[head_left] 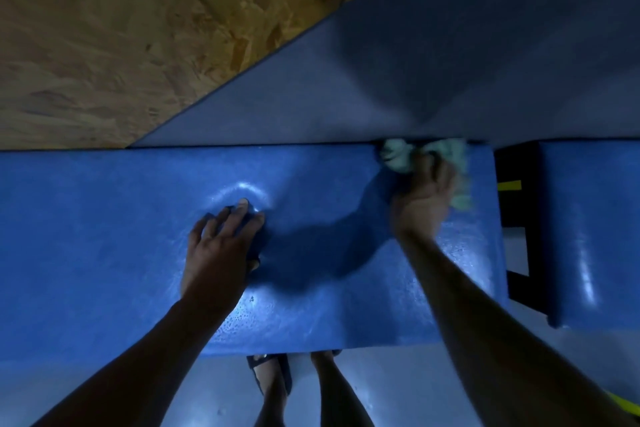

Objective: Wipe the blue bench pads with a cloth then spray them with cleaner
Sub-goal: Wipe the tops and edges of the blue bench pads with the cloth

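Blurred: right hand (424,199) and cloth (429,163), at far right corner of pad (104,236); fingers curled round cloth, exact grip hard to make out. Cloth pale green, bunched, partly hidden behind hand, one end hanging past hand toward pad's right edge. Far edge of cloth lost in dark seam where pad meets wall panel (381,80).

Left hand (221,246) flat on pad middle, fingers spread and straight, pressing a dent into padding; thumb partly hidden under palm. Dark shadow between the two hands.

Pad cut off at left edge of view; long axis left to right, surface glossy, beaded with droplets near front edge. Second pad (588,236) to right, cut off at right edge, apart from first by gap showing black frame (519,253) and yellow mark (509,185).

Below front edge: feet (273,381) in dark sandals on pale floor (104,392), shins partly hidden by forearms. Chipboard (121,28) upper left.

No containers visible
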A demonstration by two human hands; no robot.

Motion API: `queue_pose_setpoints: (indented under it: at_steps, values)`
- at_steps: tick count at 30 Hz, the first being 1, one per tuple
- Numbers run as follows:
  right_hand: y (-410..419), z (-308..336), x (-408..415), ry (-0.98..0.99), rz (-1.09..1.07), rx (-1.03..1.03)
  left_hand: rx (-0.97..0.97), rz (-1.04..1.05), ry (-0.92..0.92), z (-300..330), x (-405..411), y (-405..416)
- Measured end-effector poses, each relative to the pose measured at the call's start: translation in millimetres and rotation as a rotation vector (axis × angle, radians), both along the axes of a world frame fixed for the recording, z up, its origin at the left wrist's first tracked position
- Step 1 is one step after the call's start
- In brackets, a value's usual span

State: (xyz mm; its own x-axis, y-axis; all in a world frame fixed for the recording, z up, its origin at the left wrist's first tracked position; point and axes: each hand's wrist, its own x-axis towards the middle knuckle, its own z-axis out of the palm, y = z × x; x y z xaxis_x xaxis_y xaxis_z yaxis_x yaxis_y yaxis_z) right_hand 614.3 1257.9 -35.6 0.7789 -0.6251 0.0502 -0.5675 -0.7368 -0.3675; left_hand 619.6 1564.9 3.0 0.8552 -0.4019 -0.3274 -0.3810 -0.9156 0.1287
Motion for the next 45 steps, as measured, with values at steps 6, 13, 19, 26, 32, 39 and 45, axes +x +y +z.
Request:
queue_pose_setpoints:
  at_steps: [6, 13, 19, 26, 32, 39, 45]
  values:
    - [109.2, 1.9, 33.2, -0.056, 0.663, 0.073, 0.012, -0.005, 0.003, -1.3, -0.1, 1.5]
    - [-27.5, 7.7, -5.3, 0.032, 0.741, -0.087, -0.055, -0.022, 0.019, -4.7, 0.9, 10.7]
    - [28.6, -3.8, -2.1, -0.016, 0.141, -0.048, -0.176, -0.079, -0.047, -6.4, 6.2, 27.8]
    - [209.9, -1.9, 51.3, -0.146, 0.072, 0.077, -0.142, 0.005, -0.086, 2.6, 19.5, 110.7]
    - [273.4, 3.5, 73.8, -0.038, 0.931, 0.091, 0.062, 0.045, 0.025, 6.2, 31.6, 173.4]
    - [86.3, 7.3, 16.1, 0.107, 0.551, -0.013, 0.034, -0.021, -0.023, -0.6, 30.5, 178.6]
    - [199.7, -7.2, 15.8, -0.035, -0.170, 0.108, -0.069, -0.045, -0.084, -9.6, 27.2, 189.9]
